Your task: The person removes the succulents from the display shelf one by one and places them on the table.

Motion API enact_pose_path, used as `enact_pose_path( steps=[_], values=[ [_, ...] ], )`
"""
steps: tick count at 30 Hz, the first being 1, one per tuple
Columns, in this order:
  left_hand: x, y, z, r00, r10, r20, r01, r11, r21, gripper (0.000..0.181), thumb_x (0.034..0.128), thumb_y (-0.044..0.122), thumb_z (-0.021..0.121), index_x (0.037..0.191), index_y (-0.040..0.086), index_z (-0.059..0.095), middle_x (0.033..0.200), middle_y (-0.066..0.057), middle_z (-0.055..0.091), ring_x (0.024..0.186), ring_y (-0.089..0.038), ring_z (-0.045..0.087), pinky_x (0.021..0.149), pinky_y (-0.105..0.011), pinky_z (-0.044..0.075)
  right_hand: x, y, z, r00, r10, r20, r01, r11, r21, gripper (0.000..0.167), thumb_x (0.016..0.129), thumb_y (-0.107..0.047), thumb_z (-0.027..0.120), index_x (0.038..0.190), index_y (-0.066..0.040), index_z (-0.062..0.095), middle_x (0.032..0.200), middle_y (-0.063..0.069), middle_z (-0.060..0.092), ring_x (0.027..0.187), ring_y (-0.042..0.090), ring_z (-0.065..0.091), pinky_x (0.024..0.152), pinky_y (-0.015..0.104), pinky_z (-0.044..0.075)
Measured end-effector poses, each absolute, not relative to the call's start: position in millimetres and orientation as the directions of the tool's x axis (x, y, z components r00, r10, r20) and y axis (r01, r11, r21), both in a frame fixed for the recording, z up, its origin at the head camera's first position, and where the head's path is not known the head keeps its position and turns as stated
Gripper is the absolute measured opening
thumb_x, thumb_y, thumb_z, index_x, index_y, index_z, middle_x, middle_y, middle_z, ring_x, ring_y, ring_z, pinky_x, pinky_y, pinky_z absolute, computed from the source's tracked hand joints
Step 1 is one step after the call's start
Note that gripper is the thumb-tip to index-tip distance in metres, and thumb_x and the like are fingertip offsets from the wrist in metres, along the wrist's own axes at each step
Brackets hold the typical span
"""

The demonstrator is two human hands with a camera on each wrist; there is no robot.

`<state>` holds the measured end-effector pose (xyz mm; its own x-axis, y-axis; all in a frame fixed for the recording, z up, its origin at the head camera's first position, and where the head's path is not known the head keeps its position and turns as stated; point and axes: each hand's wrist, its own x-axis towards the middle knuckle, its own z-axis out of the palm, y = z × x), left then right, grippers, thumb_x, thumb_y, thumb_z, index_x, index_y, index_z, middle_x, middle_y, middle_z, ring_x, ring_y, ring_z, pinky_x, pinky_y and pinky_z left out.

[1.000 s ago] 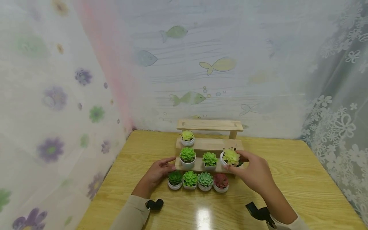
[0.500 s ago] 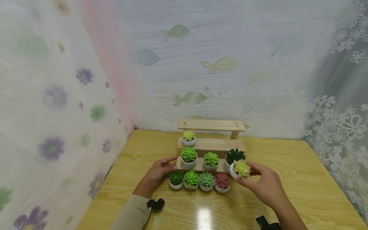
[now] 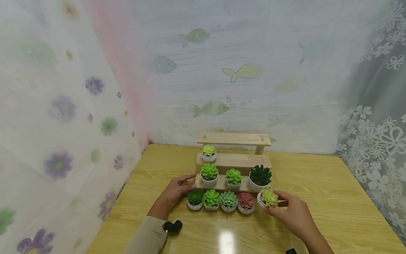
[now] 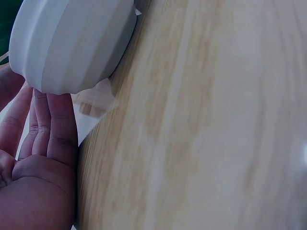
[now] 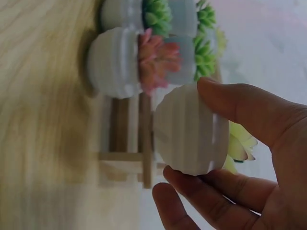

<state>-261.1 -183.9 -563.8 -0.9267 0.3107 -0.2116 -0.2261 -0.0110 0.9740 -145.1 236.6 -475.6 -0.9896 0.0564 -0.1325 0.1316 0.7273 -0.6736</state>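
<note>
In the head view my right hand [image 3: 293,213] pinches the white pot of a yellow-green potted succulent [image 3: 268,197] between thumb and fingers. It is just right of the potted red succulent [image 3: 246,201]. The right wrist view shows the held white pot [image 5: 189,132] above table level. My left hand [image 3: 176,192] has its fingers extended at the left end of the wooden tiered stand's [image 3: 233,160] lowest step, beside the potted dark green succulent [image 3: 195,198]. In the left wrist view, a white ribbed pot [image 4: 72,43] hides some fingertips.
Several potted succulents stand in a row along the front of the stand. On its lowest step are two bright green succulents [image 3: 209,171] and a darker one [image 3: 260,175]. Another yellow-green succulent [image 3: 209,151] is on the middle step. Wood-grain table [image 3: 152,169] lies beneath.
My right hand has carried the yellow-green succulent down and right, from over the lowest step to the right end of the front row, uncovering the dark succulent behind. The left hand stays put.
</note>
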Motion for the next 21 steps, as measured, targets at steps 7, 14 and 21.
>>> enact_pose_path(
  steps=[7, 14, 21],
  values=[
    [-261, -184, -562, -0.930, 0.305, -0.206, -0.216, 0.000, 0.976, 0.057, 0.0956, 0.013, 0.075, 0.150, 0.013, 0.057, 0.116, -0.008, 0.075, 0.102, -0.017, 0.073, 0.087, -0.031, 0.057, -153, 242, -494, -0.988, 0.068, -0.139, 0.145, 0.721, -0.678, 0.089, 0.075, -0.053, 0.090, 0.142, -0.003, 0.061, 0.126, 0.022, 0.070, 0.099, 0.028, 0.075, 0.071, 0.040, 0.060],
    [-262, -183, -563, -0.933, 0.300, -0.200, -0.209, 0.002, 0.978, 0.057, 0.0948, 0.012, 0.076, 0.149, 0.013, 0.058, 0.111, -0.005, 0.076, 0.101, -0.017, 0.073, 0.085, -0.031, 0.057, -157, 243, -505, -0.985, 0.067, -0.157, 0.158, 0.709, -0.687, 0.088, 0.073, -0.053, 0.091, 0.140, -0.004, 0.063, 0.128, 0.023, 0.068, 0.096, 0.027, 0.075, 0.072, 0.040, 0.060],
    [-262, -184, -564, -0.933, 0.299, -0.201, -0.208, 0.010, 0.978, 0.057, 0.0950, 0.013, 0.076, 0.149, 0.013, 0.058, 0.112, -0.006, 0.076, 0.100, -0.017, 0.073, 0.083, -0.031, 0.057, -158, 242, -512, -0.982, 0.066, -0.176, 0.169, 0.720, -0.673, 0.090, 0.072, -0.056, 0.091, 0.142, -0.006, 0.063, 0.123, 0.018, 0.070, 0.097, 0.026, 0.076, 0.078, 0.045, 0.061]
  ],
)
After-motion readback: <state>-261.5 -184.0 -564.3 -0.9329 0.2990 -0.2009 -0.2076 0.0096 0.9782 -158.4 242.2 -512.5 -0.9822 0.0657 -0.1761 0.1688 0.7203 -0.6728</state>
